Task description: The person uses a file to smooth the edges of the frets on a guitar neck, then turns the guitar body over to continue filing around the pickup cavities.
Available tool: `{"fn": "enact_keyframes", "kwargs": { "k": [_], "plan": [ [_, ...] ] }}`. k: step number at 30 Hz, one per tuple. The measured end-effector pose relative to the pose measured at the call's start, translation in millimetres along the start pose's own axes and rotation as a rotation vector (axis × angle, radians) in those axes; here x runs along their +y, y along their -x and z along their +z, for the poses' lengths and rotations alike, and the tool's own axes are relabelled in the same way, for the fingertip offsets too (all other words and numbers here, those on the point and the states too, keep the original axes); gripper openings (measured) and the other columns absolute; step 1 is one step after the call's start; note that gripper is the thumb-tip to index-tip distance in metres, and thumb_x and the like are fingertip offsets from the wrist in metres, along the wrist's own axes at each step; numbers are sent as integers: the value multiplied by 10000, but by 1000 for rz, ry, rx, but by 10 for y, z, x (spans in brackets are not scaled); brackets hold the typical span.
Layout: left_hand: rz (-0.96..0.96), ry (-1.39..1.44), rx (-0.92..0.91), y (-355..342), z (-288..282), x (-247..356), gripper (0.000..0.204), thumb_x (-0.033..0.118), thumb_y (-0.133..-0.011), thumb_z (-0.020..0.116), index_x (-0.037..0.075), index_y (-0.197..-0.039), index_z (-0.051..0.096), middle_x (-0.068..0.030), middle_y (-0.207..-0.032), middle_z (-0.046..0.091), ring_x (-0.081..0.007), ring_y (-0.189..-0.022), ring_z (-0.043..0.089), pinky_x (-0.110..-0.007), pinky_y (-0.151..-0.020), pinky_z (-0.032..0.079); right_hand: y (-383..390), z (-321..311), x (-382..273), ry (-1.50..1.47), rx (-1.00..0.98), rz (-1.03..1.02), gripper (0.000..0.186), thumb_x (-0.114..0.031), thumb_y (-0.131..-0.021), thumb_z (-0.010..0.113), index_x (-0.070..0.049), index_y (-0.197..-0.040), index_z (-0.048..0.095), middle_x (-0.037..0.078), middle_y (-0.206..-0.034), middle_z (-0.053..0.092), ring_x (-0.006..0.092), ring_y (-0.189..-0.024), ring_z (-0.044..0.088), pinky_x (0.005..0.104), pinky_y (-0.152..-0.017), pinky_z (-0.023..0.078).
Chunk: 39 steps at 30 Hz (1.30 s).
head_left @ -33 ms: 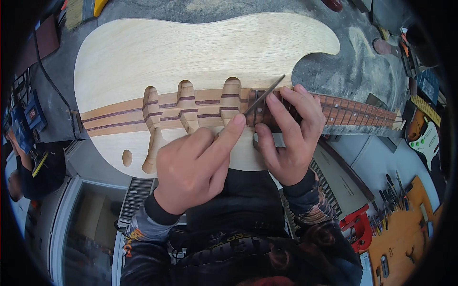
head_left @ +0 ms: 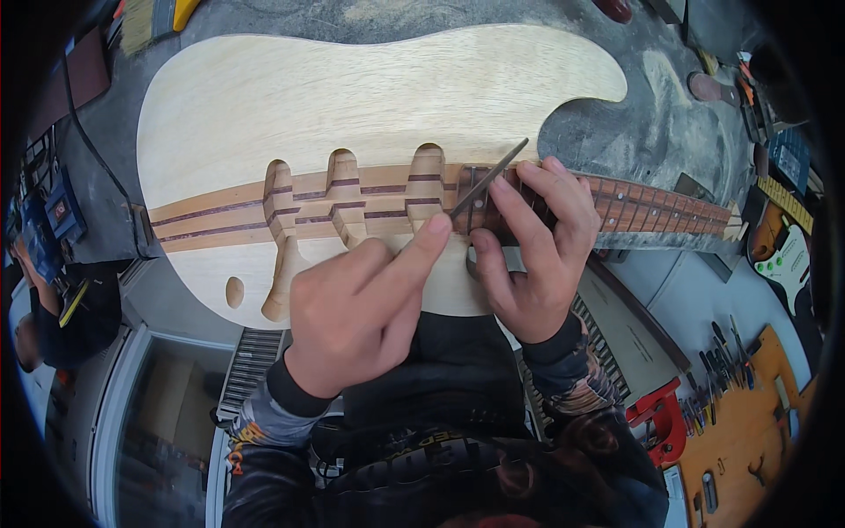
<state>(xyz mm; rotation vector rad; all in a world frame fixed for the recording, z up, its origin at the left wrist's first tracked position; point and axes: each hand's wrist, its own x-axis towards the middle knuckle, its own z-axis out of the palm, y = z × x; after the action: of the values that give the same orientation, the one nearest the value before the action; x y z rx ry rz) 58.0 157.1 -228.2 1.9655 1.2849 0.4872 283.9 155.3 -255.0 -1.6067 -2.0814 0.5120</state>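
Nearest: dark shirt front (head_left: 431,449) is printed with pale lettering, broken by folds; orange characters are printed on the patterned left sleeve (head_left: 255,444). Left hand (head_left: 352,299): index extended, tip set at the lower end of a thin dark metal file (head_left: 486,180), other visible fingers curled; thumb hidden, so a pinch can't be told. Right hand (head_left: 547,286): thumb parted from fingers, laid over the brown, dot-inlaid wooden fretboard (head_left: 656,202); index tip just beside file, contact unclear. File is slanted across the fretboard's body end, upper end over the pale, unpainted wooden guitar body (head_left: 370,97). Body is laid on a dusty grey workbench (head_left: 607,141). Off right, hand tools are mounted by an orange-brown wooden board (head_left: 726,458).
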Motion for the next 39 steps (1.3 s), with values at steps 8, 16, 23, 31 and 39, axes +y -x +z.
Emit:
{"fn": "enact_keyframes", "kwargs": {
  "k": [8,16,23,31,39],
  "plan": [
    [-679,1119,32,282,-2,106,368,11,-1070,609,-35,-1430,669,-15,-890,688,-33,-734,521,-229,-673,442,12,-23,14,2,-43,1,570,-71,-775,820,-103,-1337,734,150,-1443,593,400,-1396,534,570,-1210,345],
    [-105,84,-20,10,15,70,428,-46,-976,672,-26,-1403,693,-69,-794,640,-99,-622,545,-289,-579,447,14,-18,5,12,-41,8,565,-85,-779,822,-112,-1337,735,149,-1447,593,396,-1404,526,571,-1216,333],
    [-466,787,86,191,70,89,468,-69,-953,658,2,-1414,696,-76,-781,627,-184,-613,589,-340,-571,474,16,-7,10,19,-21,13,604,-109,-753,855,-140,-1346,744,127,-1409,614,380,-1360,562,570,-1162,360],
    [-125,114,1,41,18,61,505,-59,-917,683,29,-1414,703,-61,-746,565,-226,-598,566,-343,-552,464,-2,-10,-1,2,-9,11,599,-110,-752,861,-139,-1339,746,123,-1399,622,376,-1361,560,573,-1171,349],
    [-267,572,117,99,74,83,418,-47,-991,655,-15,-1406,697,-99,-929,717,-146,-721,645,-249,-666,496,58,-81,36,42,-19,50,568,-111,-765,859,-165,-1321,754,105,-1414,615,373,-1392,536,613,-1237,238]
  ]
}}
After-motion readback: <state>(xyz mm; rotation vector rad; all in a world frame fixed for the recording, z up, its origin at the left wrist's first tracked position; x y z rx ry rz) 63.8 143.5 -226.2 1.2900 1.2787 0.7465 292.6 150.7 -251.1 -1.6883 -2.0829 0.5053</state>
